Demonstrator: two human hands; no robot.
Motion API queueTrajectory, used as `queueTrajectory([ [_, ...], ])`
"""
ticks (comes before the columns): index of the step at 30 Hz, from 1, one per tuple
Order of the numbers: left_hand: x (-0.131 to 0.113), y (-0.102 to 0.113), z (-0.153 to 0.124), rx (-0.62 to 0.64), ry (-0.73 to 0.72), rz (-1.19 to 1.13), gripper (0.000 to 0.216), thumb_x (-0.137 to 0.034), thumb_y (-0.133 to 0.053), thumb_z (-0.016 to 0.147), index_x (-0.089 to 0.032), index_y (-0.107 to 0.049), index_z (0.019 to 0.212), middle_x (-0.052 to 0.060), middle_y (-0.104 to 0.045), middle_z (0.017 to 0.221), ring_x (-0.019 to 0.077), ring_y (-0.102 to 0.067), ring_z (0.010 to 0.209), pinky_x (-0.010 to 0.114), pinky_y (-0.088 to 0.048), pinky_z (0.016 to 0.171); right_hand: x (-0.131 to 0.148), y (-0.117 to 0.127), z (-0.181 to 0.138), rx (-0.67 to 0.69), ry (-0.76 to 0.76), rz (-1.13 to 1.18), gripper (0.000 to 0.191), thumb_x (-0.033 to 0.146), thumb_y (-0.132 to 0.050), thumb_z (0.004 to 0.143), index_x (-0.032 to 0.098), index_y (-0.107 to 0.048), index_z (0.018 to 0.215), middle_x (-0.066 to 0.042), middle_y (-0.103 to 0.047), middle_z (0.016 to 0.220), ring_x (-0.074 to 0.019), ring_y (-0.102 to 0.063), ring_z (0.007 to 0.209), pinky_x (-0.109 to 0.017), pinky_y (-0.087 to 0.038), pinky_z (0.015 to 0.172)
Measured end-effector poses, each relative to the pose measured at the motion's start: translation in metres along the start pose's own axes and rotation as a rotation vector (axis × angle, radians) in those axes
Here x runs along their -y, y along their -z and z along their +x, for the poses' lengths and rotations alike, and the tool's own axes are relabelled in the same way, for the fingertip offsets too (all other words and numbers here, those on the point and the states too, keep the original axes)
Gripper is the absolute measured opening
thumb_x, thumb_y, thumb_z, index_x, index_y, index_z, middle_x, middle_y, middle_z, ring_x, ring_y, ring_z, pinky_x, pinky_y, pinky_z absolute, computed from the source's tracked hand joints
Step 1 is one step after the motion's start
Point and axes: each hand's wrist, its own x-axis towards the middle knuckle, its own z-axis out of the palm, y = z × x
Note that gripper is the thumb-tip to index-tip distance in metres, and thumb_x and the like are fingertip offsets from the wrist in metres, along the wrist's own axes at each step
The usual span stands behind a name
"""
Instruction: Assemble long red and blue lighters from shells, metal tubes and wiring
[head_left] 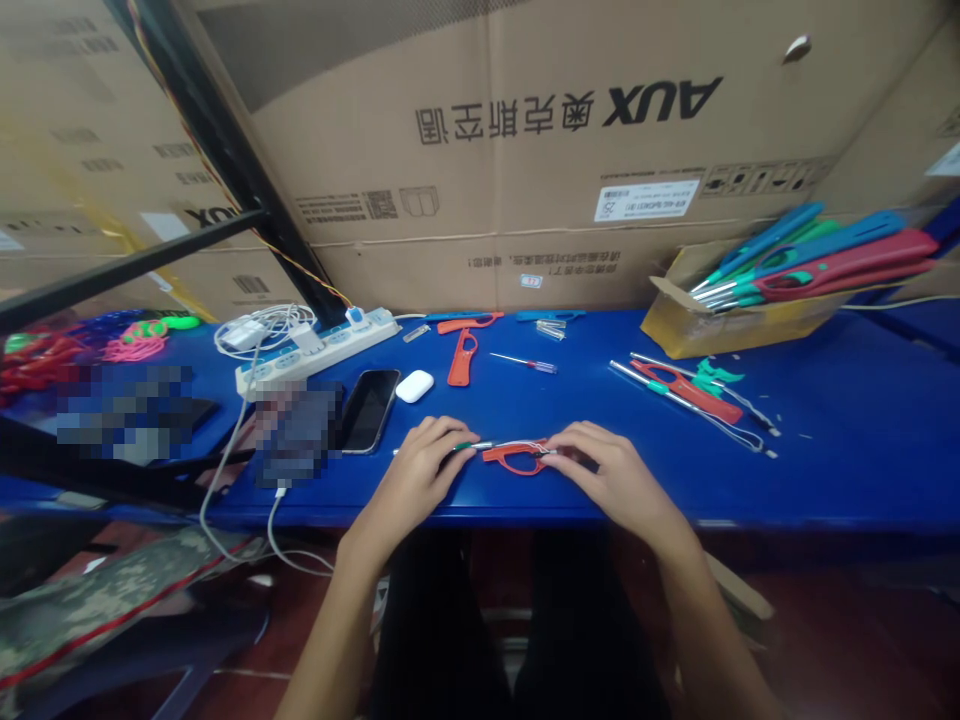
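Observation:
My left hand pinches a thin metal lighter tube with a green part at its grip. White wires run from the tube across an orange lighter shell half with a trigger-guard loop. My right hand is closed on the shell's right end, where the wires meet; its fingertips hide what exactly lies there. Both hands rest low over the front of the blue table. Beyond them lie another orange shell half and a screwdriver with a clear handle.
On the right lie loose metal tubes with wires, an orange shell and green scraps. A cardboard box holds several lighters. Leftward are a phone, a white earbud case and a power strip. Large cartons stand behind.

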Motion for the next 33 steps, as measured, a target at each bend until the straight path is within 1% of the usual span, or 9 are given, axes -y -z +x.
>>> queueTrajectory([
  [4, -0.003, 0.0, 0.0, 0.001, 0.018, 0.007, 0.02, -0.029, -0.047, 0.104, -0.026, -0.065, 0.114, 0.004, -0.063, 0.125, 0.0229, -0.055, 0.117, 0.041, -0.043, 0.096, 0.001, 0.001, 0.0, 0.0, -0.016, -0.001, 0.01, 0.031, -0.063, 0.097, 0.024, -0.069, 0.093, -0.001, -0.072, 0.096, -0.0194, -0.064, 0.093, -0.032, -0.049, 0.083],
  [8, -0.003, -0.002, 0.003, -0.028, 0.062, -0.019, 0.019, -0.038, -0.054, 0.102, -0.022, -0.062, 0.099, 0.006, -0.062, 0.122, 0.0236, -0.056, 0.116, 0.043, -0.043, 0.099, 0.001, 0.001, 0.0, 0.011, -0.011, -0.001, 0.011, 0.031, -0.062, 0.097, 0.024, -0.07, 0.095, -0.002, -0.072, 0.097, -0.0194, -0.064, 0.093, -0.033, -0.049, 0.084],
  [10, -0.002, -0.003, 0.003, -0.035, 0.059, -0.05, 0.02, -0.039, -0.054, 0.101, -0.021, -0.061, 0.097, 0.007, -0.062, 0.12, 0.0231, -0.056, 0.116, 0.042, -0.044, 0.1, 0.001, 0.001, 0.0, 0.013, -0.006, -0.003, 0.011, 0.031, -0.062, 0.098, 0.024, -0.07, 0.095, -0.002, -0.072, 0.097, -0.0195, -0.064, 0.093, -0.033, -0.049, 0.084],
  [12, -0.002, -0.004, 0.003, -0.02, 0.028, -0.041, 0.019, -0.036, -0.052, 0.103, -0.021, -0.063, 0.106, 0.007, -0.062, 0.121, 0.0227, -0.056, 0.115, 0.042, -0.045, 0.099, 0.001, 0.001, 0.0, 0.013, -0.007, -0.001, 0.012, 0.031, -0.061, 0.098, 0.024, -0.071, 0.096, -0.002, -0.072, 0.097, -0.0195, -0.064, 0.092, -0.034, -0.049, 0.083],
  [15, -0.003, -0.003, 0.001, 0.002, -0.042, 0.055, 0.025, -0.031, -0.048, 0.104, -0.025, -0.064, 0.122, 0.007, -0.062, 0.124, 0.0234, -0.056, 0.114, 0.042, -0.046, 0.095, 0.0, 0.0, 0.001, 0.01, -0.005, 0.006, 0.012, 0.032, -0.061, 0.098, 0.024, -0.071, 0.096, -0.002, -0.072, 0.097, -0.0194, -0.064, 0.092, -0.034, -0.05, 0.083],
  [19, -0.004, -0.001, 0.0, -0.016, -0.075, 0.096, 0.025, -0.028, -0.046, 0.105, -0.025, -0.068, 0.117, 0.007, -0.064, 0.122, 0.0231, -0.058, 0.111, 0.041, -0.048, 0.091, 0.0, 0.0, 0.001, 0.005, 0.012, 0.005, 0.012, 0.031, -0.061, 0.098, 0.024, -0.07, 0.095, -0.003, -0.072, 0.096, -0.0194, -0.064, 0.092, -0.034, -0.05, 0.083],
  [23, -0.004, -0.002, 0.002, -0.068, -0.076, 0.076, 0.022, -0.028, -0.048, 0.105, -0.022, -0.064, 0.118, 0.006, -0.069, 0.116, 0.022, -0.061, 0.107, 0.042, -0.049, 0.095, 0.0, 0.0, 0.0, -0.033, 0.056, 0.04, 0.01, 0.03, -0.062, 0.098, 0.024, -0.07, 0.096, -0.003, -0.072, 0.097, -0.0193, -0.065, 0.092, -0.034, -0.05, 0.085],
  [28, -0.01, -0.008, 0.01, -0.091, -0.102, 0.03, 0.021, -0.029, -0.049, 0.104, -0.022, -0.062, 0.119, 0.005, -0.071, 0.11, 0.0209, -0.064, 0.101, 0.039, -0.052, 0.091, 0.001, 0.001, 0.0, -0.066, 0.089, 0.122, 0.008, 0.028, -0.064, 0.096, 0.023, -0.07, 0.096, -0.003, -0.073, 0.099, -0.0197, -0.066, 0.094, -0.034, -0.052, 0.087],
  [33, -0.016, -0.014, 0.016, -0.14, -0.117, -0.016, 0.028, -0.03, -0.05, 0.104, -0.024, -0.059, 0.129, 0.006, -0.071, 0.113, 0.0202, -0.065, 0.1, 0.037, -0.054, 0.089, 0.001, 0.003, -0.001, -0.091, 0.074, 0.157, 0.009, 0.029, -0.064, 0.096, 0.023, -0.071, 0.097, -0.005, -0.073, 0.104, -0.0206, -0.068, 0.098, -0.034, -0.055, 0.085],
])
